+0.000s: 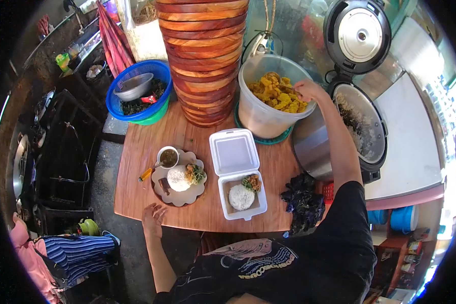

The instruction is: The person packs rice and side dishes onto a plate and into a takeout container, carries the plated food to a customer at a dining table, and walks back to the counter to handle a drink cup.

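Observation:
My right hand (309,91) reaches over the rim of a translucent tub (268,120), its fingers bent together at the yellow fried pieces (277,93) inside. Whatever those fingers grip is too small to make out. At the table's front edge, my left hand (153,220) is open with loosely spread fingers, just below a scalloped plate (190,193). On that plate are white rice (179,178), mixed vegetables (195,174), a dark brown piece (164,186) and a white cup (167,157) with an orange-handled spoon (146,175). An open foam box (234,152) holds rice (241,197) and vegetables (251,183).
Behind the plate rises a tall stack of wooden bowls (205,61). Blue and green baskets (139,68) stand at the back left. An open rice cooker (309,152) is under my right arm. A black plastic bag (303,200) lies at the table's right edge.

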{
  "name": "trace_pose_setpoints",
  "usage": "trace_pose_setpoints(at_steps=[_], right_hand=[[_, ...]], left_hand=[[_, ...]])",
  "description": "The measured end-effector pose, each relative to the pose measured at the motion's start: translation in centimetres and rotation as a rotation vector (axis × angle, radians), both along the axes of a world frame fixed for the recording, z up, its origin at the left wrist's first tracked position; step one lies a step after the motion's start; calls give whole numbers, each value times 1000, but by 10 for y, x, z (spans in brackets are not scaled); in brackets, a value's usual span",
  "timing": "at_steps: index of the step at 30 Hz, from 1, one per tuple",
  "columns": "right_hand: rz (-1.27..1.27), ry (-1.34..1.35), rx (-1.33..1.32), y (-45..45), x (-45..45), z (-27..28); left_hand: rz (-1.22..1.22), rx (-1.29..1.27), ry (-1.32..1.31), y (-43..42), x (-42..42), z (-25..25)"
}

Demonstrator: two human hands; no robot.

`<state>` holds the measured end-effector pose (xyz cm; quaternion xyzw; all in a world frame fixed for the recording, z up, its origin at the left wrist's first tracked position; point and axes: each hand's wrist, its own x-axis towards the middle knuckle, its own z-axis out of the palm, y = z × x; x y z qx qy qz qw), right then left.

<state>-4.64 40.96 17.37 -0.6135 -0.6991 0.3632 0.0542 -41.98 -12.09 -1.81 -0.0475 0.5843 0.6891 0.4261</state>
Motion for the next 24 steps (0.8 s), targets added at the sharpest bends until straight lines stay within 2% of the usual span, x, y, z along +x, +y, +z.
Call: trace_pose_setpoints(at_steps=[4,7,10,13,16,17,18,20,22,24], right_hand=[[-69,55,-119,-10,8,6],[-145,292,-235,-25,14,24],[-22,193,-144,-66,-7,67],[158,92,-149,-124,-45,93],[231,93,-239,-189,-89,76],[371,109,-234,-210,-102,63],[509,123,-227,-226,-114,40],[767,150,-117,-237,-129,-42],[588,276,-414,-281,-161,-75],[574,191,-289,-322,-186,-92]], left_hand=[[-27,22,-11,-9,-2,-3],[-42,21,-3,-12,-4,-7],[-59,-6,-12,-13,-6,-19],[-52,94,-19,-7,1,-27],[-62,1,-102,10,2,-38],[-52,-3,-104,13,5,-42],[-42,-11,-139,16,8,-46],[-33,-12,-175,27,10,-57],[20,2,-251,35,9,-69],[18,22,-233,42,6,-77]])
